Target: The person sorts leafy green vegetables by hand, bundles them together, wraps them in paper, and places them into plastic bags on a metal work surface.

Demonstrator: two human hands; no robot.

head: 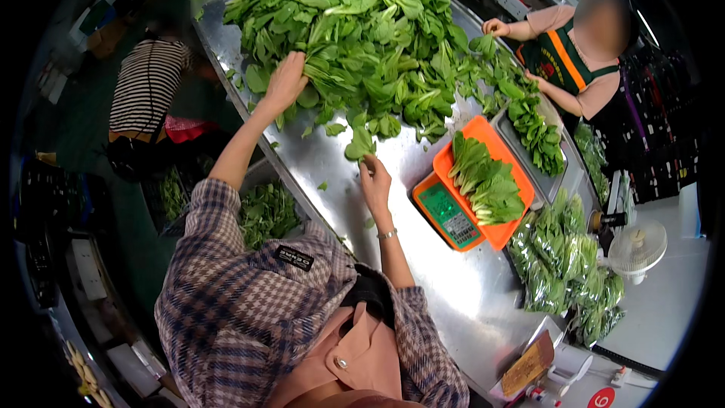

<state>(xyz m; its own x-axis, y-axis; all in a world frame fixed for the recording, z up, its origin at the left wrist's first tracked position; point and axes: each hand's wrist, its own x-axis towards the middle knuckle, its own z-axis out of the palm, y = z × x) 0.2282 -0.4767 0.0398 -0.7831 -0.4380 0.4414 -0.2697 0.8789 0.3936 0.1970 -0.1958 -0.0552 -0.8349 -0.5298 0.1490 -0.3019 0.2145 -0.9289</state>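
A large heap of leafy greens (362, 39) covers the far part of the metal table (442, 283). My left hand (288, 82) is closed around a bunch of long-stemmed greens (331, 71) at the heap's left side. Lower down, my right hand (375, 178) pinches a small leafy green (360, 144) between thumb and fingers, over bare metal. To its right, an orange tray (495, 150) on a digital scale (447, 218) holds a row of greens (487, 181).
Bagged greens (566, 255) lie at the right, near a small fan (637, 246). Across the table a co-worker (583, 56) handles greens beside a metal tray (552, 181). Another person (150, 85) in stripes is at the left. A container of greens (269, 212) stands below the table edge.
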